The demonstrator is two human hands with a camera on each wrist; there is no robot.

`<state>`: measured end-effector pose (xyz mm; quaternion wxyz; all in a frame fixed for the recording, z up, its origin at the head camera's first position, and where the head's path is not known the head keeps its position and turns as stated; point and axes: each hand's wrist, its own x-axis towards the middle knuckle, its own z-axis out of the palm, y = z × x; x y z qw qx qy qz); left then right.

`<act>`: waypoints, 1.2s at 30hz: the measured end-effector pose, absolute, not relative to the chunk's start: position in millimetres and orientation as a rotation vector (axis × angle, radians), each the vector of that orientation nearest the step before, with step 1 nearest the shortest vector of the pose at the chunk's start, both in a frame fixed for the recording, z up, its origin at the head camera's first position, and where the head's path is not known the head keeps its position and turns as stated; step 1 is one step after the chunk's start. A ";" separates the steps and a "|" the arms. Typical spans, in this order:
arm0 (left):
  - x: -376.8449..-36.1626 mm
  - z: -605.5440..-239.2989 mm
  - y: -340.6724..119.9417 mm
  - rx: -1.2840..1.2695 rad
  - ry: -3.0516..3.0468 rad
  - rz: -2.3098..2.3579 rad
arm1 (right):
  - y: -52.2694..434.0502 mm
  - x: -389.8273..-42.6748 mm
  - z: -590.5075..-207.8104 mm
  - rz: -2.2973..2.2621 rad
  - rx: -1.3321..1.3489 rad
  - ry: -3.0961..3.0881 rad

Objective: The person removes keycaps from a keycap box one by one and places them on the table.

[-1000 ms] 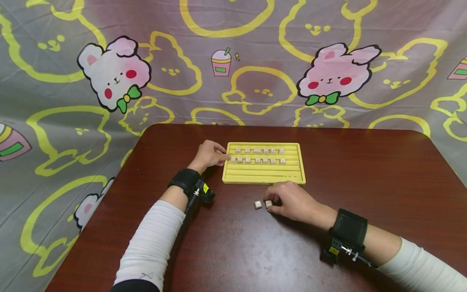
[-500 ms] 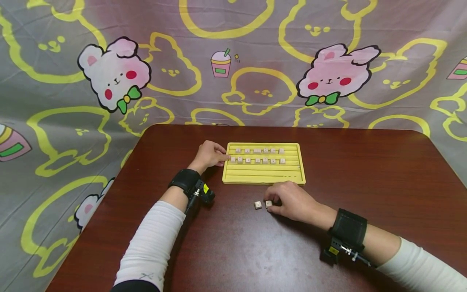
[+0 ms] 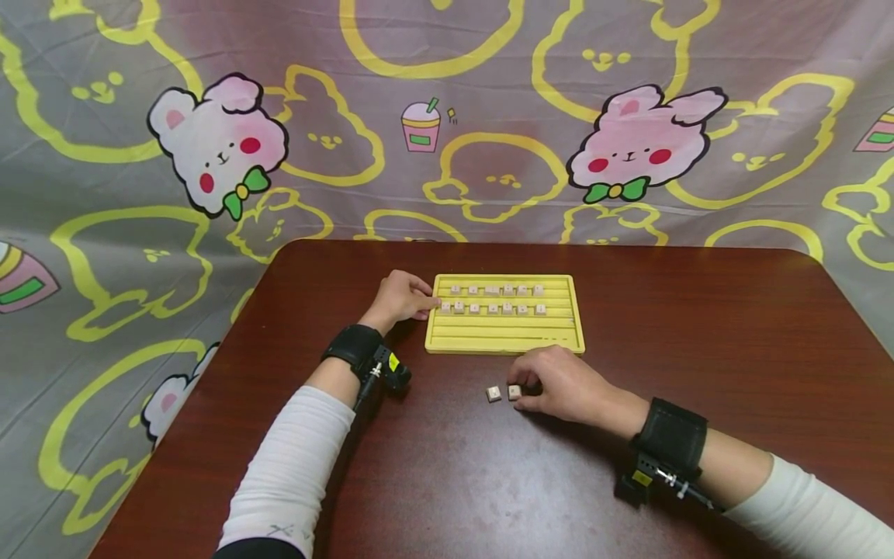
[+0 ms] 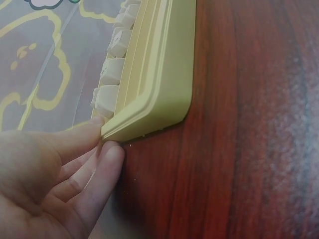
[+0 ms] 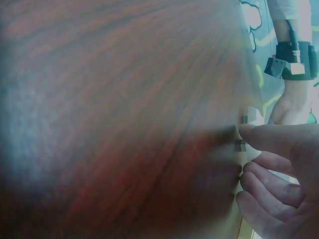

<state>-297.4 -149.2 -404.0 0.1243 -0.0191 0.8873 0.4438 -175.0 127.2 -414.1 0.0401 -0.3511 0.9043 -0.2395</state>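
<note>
My right hand (image 3: 562, 386) has barely shifted — fingers curled onto one letter tile (image 3: 514, 392); left hand (image 3: 400, 297), fingers relaxed, steadies the yellow tray (image 3: 504, 340) — lower centre.

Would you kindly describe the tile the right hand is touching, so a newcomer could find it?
On the brown table, look just in front of the yellow tray. Two small pale tiles lie there; it is the tile against the right hand, not the free tile beside it.

Home-ish setup — cartoon backdrop cloth (image 3: 447, 116), wood table (image 3: 698, 326).

2 small tiles (image 3: 504, 393) beside yellow tray (image 3: 504, 338)
</note>
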 end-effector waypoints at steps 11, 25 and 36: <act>-298.5 -404.9 -148.9 -0.059 2.591 1.293 | 138.4 -183.8 -398.3 -0.738 -1.015 2.741; -298.8 -405.1 -149.8 -0.035 2.593 1.298 | 158.2 -227.7 -373.0 -0.665 -0.862 2.920; -297.4 -404.6 -150.1 -0.041 2.590 1.314 | 163.7 -249.8 -377.0 -0.678 -0.770 2.943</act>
